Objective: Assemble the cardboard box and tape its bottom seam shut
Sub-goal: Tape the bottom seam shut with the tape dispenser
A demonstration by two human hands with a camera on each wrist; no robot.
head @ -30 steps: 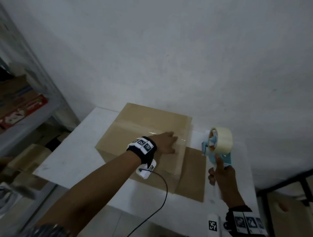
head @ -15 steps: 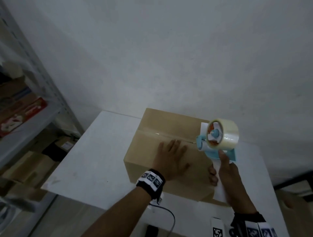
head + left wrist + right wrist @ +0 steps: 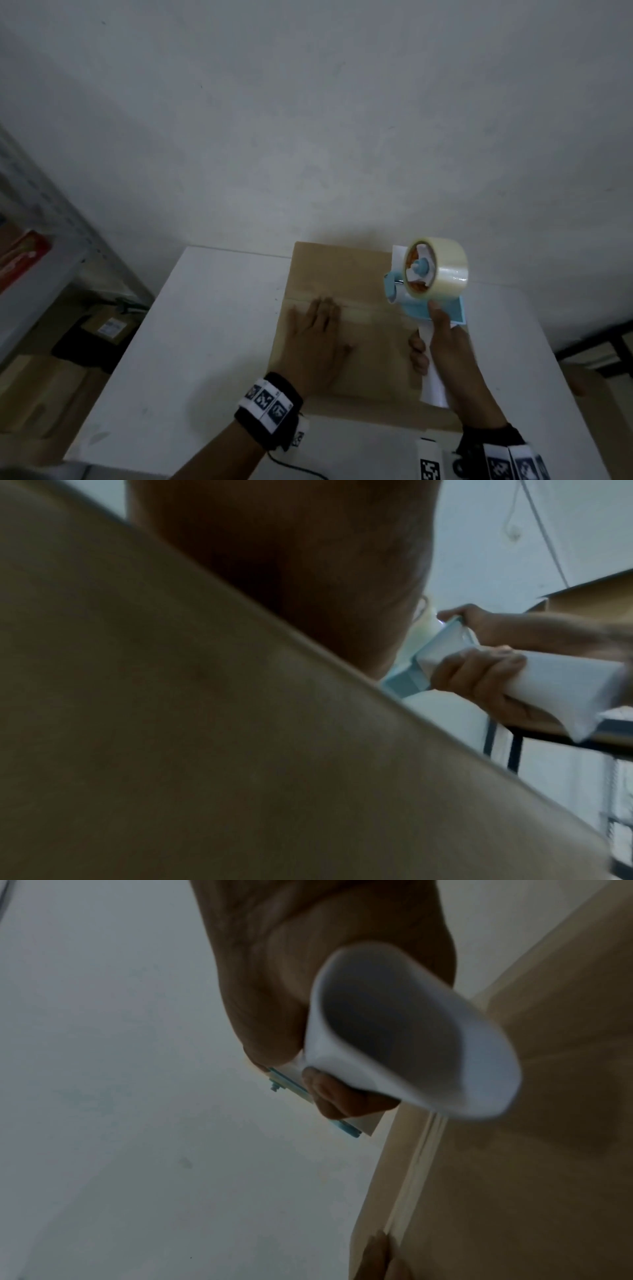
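Observation:
A brown cardboard box (image 3: 370, 359) stands on the white table (image 3: 191, 342) with its flaps folded shut and a strip of clear tape along its centre seam (image 3: 359, 308). My left hand (image 3: 317, 339) lies flat on the box top, fingers straight and reaching the seam. My right hand (image 3: 442, 346) grips the white handle (image 3: 433, 383) of a blue tape dispenser (image 3: 428, 284) holding a clear tape roll (image 3: 442, 270), over the seam's right part. The left wrist view shows the box surface (image 3: 205, 750) and the right hand (image 3: 479, 674) on the handle. In the right wrist view the handle end (image 3: 404, 1042) fills the middle beside the seam (image 3: 421, 1164).
A grey metal shelf (image 3: 41, 260) with boxes stands at the left, with more cartons (image 3: 102, 329) on the floor below. A white wall rises right behind the table. A black-framed stand (image 3: 599, 346) is at the right. A cable (image 3: 294, 467) trails off my left wrist.
The view has shifted so the box sits more central. My left hand slid left along the box top, and the dispenser has moved in over the seam at the box's right part.

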